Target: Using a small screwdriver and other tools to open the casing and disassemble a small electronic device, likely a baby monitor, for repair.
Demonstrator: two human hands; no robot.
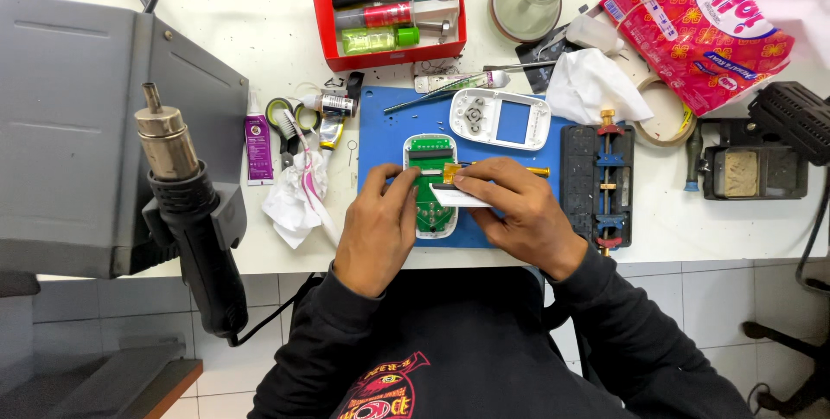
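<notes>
An opened remote control with a green circuit board [430, 184] lies on the blue work mat [380, 138]. My left hand [378, 230] rests on the board's left edge, fingertips pinching it. My right hand [521, 211] holds a small white flat part [456, 198] across the board, next to a thin tool with a yellow handle [519, 171]. The remote's white front cover [500, 118], with its blue window and button pad, lies face up further back on the mat.
A hot air gun [186, 203] hangs on a grey station [73, 125] at left. A red tray of tubes and pens [391, 14], crumpled tissue [292, 198], a black board clamp [598, 184], a red tissue pack [696, 25] and a soldering stand [754, 168] surround the mat.
</notes>
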